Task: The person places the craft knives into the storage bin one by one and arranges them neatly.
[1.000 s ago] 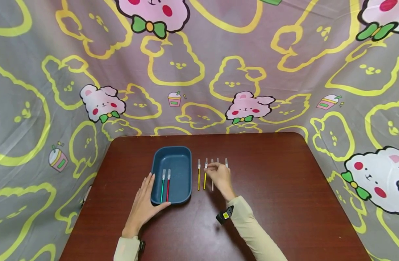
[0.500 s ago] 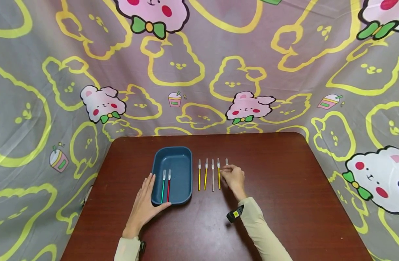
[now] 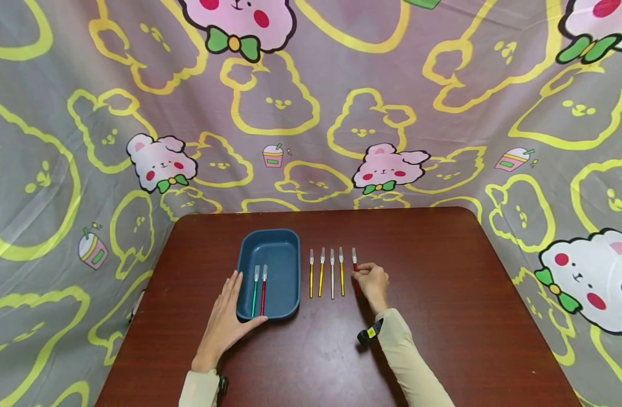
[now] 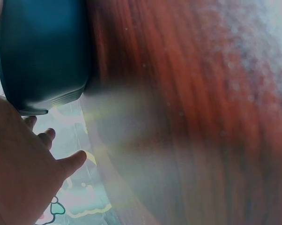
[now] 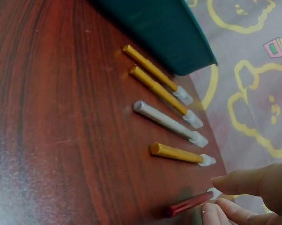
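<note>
My right hand point(image 3: 374, 282) pinches a red craft knife point(image 5: 190, 205) with a clear cap, thumb and fingers on either side of it near the cap. The knife's far end lies at the tabletop. Left of it lie several more capped craft knives in a row: a gold craft knife point(image 3: 342, 277), a silver craft knife point(image 3: 333, 282) and further gold ones. My left hand point(image 3: 222, 316) rests with spread fingers against the near left corner of a blue tray point(image 3: 295, 277). Inside the tray are a green craft knife point(image 3: 255, 291) and a red one.
The brown tabletop point(image 3: 443, 294) runs out to both sides and toward me. Behind it and at its sides hangs a patterned cloth point(image 3: 311, 113). A black strapped device point(image 3: 370, 333) sits at my right wrist.
My right hand has moved right across the row of craft knives, from the middle ones to the red one at its end. My left hand and the tray have stayed put.
</note>
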`<state>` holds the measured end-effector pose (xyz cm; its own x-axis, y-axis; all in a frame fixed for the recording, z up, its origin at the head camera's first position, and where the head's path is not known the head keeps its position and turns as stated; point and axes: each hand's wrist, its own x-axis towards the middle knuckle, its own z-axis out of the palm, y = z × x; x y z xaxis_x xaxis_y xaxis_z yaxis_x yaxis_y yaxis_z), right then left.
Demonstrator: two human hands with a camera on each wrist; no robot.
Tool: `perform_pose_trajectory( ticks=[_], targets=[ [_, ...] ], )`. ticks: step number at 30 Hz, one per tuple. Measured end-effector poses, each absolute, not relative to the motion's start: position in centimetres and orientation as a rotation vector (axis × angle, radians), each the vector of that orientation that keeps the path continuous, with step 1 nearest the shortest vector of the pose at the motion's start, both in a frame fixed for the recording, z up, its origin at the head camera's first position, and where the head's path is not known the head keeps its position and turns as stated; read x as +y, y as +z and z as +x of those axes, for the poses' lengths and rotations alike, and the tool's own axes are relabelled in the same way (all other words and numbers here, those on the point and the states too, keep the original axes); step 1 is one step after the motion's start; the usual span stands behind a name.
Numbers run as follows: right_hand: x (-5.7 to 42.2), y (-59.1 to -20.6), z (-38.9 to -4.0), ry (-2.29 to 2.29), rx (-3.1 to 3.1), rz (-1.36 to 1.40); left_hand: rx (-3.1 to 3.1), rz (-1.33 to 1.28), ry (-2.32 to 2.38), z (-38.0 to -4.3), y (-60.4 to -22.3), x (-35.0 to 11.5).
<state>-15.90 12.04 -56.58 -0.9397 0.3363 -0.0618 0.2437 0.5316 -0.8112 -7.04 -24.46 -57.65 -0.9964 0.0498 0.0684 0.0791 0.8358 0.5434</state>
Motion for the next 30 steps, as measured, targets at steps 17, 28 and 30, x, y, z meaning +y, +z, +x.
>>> perform_pose_trajectory(
  ticks=[17,28,30],
  targets=[
    [11.6,-57.7,-16.0,1.315,-2.626,-0.521,-2.962,-0.089,-0.894,-6.9,-57.6,-24.4],
    [12.1,-57.4,-16.3,1.255,-2.688,-0.515,-2.976,-0.081,-0.879,-7.0,-57.7,-24.4],
    [12.2,-57.3,-16.4,1.233,-2.712,-0.511,-2.975,-0.081,-0.877,-7.0,-57.7,-24.3]
  ],
)
